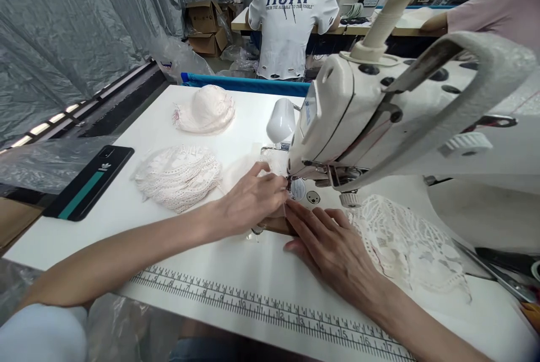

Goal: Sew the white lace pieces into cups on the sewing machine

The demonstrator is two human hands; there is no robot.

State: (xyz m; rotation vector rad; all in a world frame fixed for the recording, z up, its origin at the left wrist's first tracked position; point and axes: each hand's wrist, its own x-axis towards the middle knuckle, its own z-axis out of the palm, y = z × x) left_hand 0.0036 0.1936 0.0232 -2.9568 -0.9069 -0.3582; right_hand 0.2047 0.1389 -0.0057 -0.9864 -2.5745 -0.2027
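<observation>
- Left hand (pixel 256 196), fingers bent beside the needle of the sewing machine (pixel 331 111); whether they grasp cloth cannot be told
- Right hand (pixel 331 238), palm down, fingers extended, clenching nothing visible
- White lace (pixel 403 238), close right of the right hand, the nearer one; long axis slanting toward the near right corner of the table (pixel 236 260); openwork, crumpled

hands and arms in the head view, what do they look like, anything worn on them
The left hand and right hand are bare, with slender fingers and no gloves. Both forearms are uncovered, with no watch visible. A pale bluish-white sleeve covers the upper left arm; the right sleeve is out of view.
</observation>
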